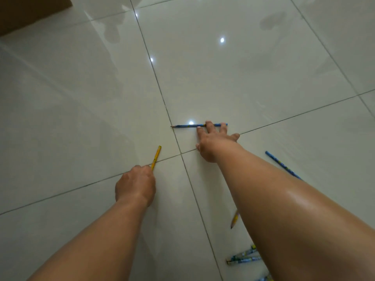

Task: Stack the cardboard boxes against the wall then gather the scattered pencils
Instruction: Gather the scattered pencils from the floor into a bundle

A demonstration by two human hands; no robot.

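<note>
Just beyond the grout crossing (181, 154) on the glossy tiled floor (243, 78), a blue pencil (184, 125) lies flat. Its sharpened tip touches the grout line that runs away from the crossing, and its other end points to the right. The right hand (213, 142) reaches out over it, palm down with fingers (209, 124) straight and spread. The fingertips rest on the pencil's right half, and nothing is clasped.

Left of the crossing and a little nearer the person, the left hand (135, 184) is curled into a fist around the lower end of a yellow pencil (156, 157). The free end juts forward across the grout line that runs left from the crossing.

Well to the right of the crossing, a second blue pencil (282, 165) lies on the tile, its near end hidden behind the right forearm. On the near side of the crossing, a second yellow pencil (235, 220) peeks out from under that forearm. Nearer still, a bunch of blue pencils (244, 257) lies together by the same grout line.

Far beyond the crossing and to the left, at the edge of view, sits the corner of a cardboard box (26, 11).
</note>
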